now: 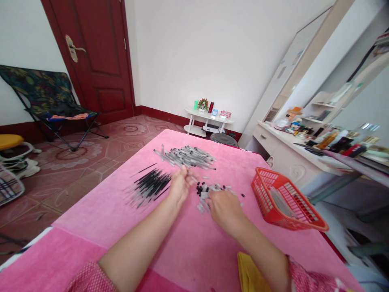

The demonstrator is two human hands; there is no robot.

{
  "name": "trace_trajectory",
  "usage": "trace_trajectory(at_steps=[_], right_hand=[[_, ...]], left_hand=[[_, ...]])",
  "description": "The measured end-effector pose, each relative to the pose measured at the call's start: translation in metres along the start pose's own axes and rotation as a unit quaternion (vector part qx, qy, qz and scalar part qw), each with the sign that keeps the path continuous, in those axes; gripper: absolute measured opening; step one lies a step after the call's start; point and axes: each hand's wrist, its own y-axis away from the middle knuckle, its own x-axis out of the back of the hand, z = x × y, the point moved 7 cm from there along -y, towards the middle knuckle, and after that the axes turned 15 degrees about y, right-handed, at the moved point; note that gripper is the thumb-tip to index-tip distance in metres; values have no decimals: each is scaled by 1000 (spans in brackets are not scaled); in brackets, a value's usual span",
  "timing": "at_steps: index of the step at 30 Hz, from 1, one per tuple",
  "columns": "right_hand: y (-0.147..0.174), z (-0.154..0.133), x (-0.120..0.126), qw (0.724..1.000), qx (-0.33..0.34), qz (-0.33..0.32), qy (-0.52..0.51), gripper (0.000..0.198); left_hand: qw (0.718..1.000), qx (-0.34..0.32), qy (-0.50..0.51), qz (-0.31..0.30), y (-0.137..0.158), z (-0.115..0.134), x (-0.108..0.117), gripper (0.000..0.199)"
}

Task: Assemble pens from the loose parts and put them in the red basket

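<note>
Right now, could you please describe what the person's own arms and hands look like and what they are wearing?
Both forearms are bare. The left hand and right hand wear no gloves; any rings are too blurred to tell. Pink patterned sleeves are pushed up near the elbows.

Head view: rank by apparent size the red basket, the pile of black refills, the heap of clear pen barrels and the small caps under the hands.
1. Red basket, though nearer the camera.
2. Clear pen barrels and black refills: too alike to rank.
3. Small caps, partly hidden by the right hand.
</note>
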Motion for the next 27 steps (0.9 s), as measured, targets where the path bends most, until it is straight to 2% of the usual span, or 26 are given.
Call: trace_trajectory(at_steps=[1,3,6,9,11,13,16,17,19,22,25,27], right_hand=[[2,0,-1,997,2,-7,74,18],[4,3,-8,989,-4,-23,143,20],[0,19,-12,986,-51,3,158,24],[-6,33,-8,987,-56,62,134,21],[-8,41,-2,990,-49,113,62,22],[-9,48,0,984,-54,146,-85,30],[-8,47,-4,932,-48,133,-334,34],[-7,46,-5,915,-41,128,-382,29],[1,48,2,897,-41,140,-417,19],[23,82,25,886,-107,230,-389,19],[59,147,54,855,-221,372,-288,26],[83,193,64,841,-296,414,-184,31]], left_hand=[[1000,-20,-3,16,-3,10,4,33],[999,-6,-43,-10,-7,17,3,32],[981,37,-173,-85,-3,3,-7,33],[936,-14,-318,-153,5,-9,-18,31],[896,-68,-402,-178,10,-12,-22,29],[851,-121,-471,-200,18,-12,-25,23],[780,-165,-547,-254,34,-16,-33,20],[761,-170,-563,-274,39,-18,-36,21],[734,-182,-578,-307,47,-21,-41,28],[725,-215,-579,-305,50,-15,-44,48],[754,-226,-566,-246,41,-8,-36,43],[779,-223,-547,-209,32,-6,-27,39]])
